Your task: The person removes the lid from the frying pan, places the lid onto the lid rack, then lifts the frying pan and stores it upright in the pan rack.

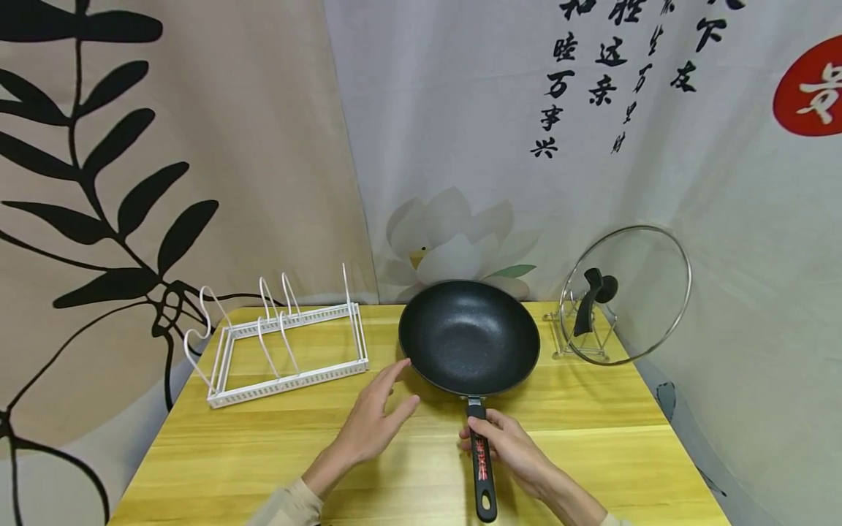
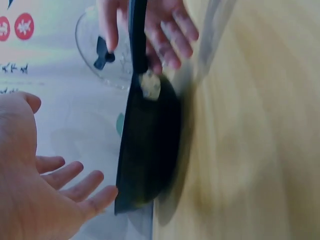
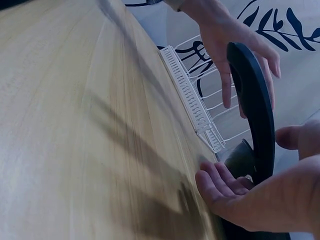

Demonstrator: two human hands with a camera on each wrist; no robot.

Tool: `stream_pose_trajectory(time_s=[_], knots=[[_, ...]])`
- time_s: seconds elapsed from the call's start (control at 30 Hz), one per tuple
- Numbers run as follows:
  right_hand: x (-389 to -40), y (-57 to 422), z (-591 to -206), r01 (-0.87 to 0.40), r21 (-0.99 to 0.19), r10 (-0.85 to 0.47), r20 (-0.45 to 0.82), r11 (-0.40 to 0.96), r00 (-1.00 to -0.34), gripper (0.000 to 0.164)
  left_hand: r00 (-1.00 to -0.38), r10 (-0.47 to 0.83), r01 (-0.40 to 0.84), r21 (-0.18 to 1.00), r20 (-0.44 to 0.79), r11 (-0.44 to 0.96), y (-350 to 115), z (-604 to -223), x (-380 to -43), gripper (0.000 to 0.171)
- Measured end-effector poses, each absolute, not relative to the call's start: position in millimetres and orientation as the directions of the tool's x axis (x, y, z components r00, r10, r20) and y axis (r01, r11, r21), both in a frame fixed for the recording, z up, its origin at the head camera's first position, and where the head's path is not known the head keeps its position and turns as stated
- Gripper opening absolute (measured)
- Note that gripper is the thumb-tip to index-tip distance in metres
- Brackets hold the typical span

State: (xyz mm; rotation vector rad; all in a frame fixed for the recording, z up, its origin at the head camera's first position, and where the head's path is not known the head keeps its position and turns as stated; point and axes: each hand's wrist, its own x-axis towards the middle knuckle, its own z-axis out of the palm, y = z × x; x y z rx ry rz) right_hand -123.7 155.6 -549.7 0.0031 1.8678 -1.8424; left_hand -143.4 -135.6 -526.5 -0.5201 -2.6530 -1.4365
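A black frying pan (image 1: 469, 336) is at the middle of the wooden table, its long black handle (image 1: 482, 467) pointing toward me. My left hand (image 1: 370, 424) is beside the pan's left, fingers extended and the index fingertip right at the rim. In the left wrist view, that left hand (image 2: 55, 185) shows spread fingers. My right hand (image 1: 516, 449) is at the handle's upper part, with the thumb over it and fingers beneath. Seen from the left wrist, the right hand's fingers (image 2: 167, 37) are fairly straight and spread, not curled round the handle.
To the left stands a white wire rack (image 1: 289, 380) with upright loops. At the back right, a glass lid (image 1: 641, 292) with a black knob leans upright in a small metal stand (image 1: 559, 340). A printed cloth (image 1: 447, 109) hangs behind the table (image 1: 296, 453).
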Motion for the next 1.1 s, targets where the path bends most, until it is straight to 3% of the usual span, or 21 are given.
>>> stream_pose_trajectory(time_s=[0.33, 0.63, 1.1], knots=[[-128.9, 155.0, -548.1, 0.366, -0.925, -0.333, -0.377, 0.097, -0.864, 0.062, -0.931, 0.357, 0.204, 0.920, 0.077, 0.333, -118.7, -532.8, -111.0, 0.051], [-132.2, 152.4, -548.5, 0.383, -0.919, -0.338, -0.390, 0.091, -0.857, 0.064, -0.892, 0.450, 0.107, 0.954, -0.033, 0.282, -106.8, -542.7, -95.5, 0.050], [-134.5, 146.7, -549.7, 0.373, -0.921, -0.326, -0.388, 0.110, -0.862, 0.055, -0.771, 0.594, -0.198, 0.973, -0.231, 0.121, -82.2, -557.1, -85.4, 0.054]])
